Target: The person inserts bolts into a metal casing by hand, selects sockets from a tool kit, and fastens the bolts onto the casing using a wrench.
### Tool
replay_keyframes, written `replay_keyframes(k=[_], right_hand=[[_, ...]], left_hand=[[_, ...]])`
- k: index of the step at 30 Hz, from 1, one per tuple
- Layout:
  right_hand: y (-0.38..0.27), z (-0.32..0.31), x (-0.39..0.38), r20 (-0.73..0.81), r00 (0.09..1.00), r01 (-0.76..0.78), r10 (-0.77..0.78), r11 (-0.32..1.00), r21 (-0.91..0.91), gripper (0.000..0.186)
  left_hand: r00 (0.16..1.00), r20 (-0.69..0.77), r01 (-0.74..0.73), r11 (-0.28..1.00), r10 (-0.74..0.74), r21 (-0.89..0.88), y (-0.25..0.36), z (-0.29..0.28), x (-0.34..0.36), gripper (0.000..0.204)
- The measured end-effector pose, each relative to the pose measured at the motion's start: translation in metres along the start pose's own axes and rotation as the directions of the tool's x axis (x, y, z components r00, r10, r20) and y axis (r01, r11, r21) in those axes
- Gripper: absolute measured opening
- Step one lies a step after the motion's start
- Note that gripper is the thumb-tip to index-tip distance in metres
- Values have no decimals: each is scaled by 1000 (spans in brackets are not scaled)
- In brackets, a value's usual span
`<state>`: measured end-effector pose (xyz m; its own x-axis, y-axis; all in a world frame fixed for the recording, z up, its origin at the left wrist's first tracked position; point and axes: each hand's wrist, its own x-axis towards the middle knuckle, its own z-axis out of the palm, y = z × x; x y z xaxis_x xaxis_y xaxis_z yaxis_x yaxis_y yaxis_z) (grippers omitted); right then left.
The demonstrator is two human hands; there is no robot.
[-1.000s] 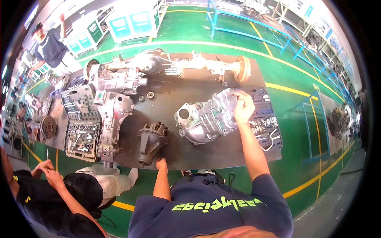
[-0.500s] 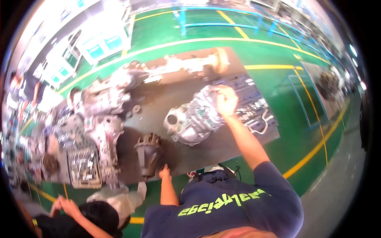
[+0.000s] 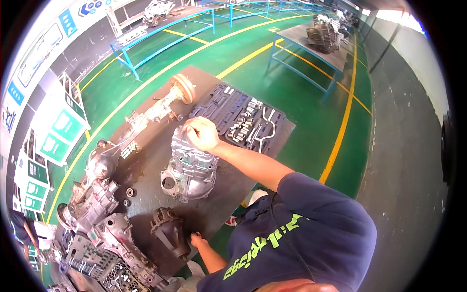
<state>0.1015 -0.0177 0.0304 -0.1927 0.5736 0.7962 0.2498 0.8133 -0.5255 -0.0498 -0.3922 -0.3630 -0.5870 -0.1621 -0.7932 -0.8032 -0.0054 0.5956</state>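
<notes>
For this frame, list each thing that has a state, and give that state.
Socket set case: lid open, sockets and wrench in their slots.
Silver gearbox housing: lying on the bench, right hand on its top.
Right hand: closed, fingers curled.
Left hand: resting at the bench edge, holding nothing visible.
Dark cone-shaped housing: untouched.

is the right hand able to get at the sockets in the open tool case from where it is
Probably yes. The right hand rests on top of the silver gearbox housing, and the open tool case lies right beside it on the table. Nothing stands between them, and the sockets lie uncovered.
</notes>
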Motion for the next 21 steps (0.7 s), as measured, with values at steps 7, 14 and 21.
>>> replay_keyframes(k=[7, 14, 21], right_hand=[[-8, 10, -6, 2, 1000, -4, 4, 1000, -24, 14], [-2, 11, -8, -30, 999, -36, 34, 996, -76, 14], [2, 18, -12, 64, 990, -118, 123, 990, -72, 17]], left_hand=[[1000, 13, 10, 1000, -10, -19, -11, -25, 29, 14], [997, -49, -53, 974, 65, 220, 1, -17, 19, 22], [983, -105, -86, 892, 148, 444, 0, 2, 5, 29]])
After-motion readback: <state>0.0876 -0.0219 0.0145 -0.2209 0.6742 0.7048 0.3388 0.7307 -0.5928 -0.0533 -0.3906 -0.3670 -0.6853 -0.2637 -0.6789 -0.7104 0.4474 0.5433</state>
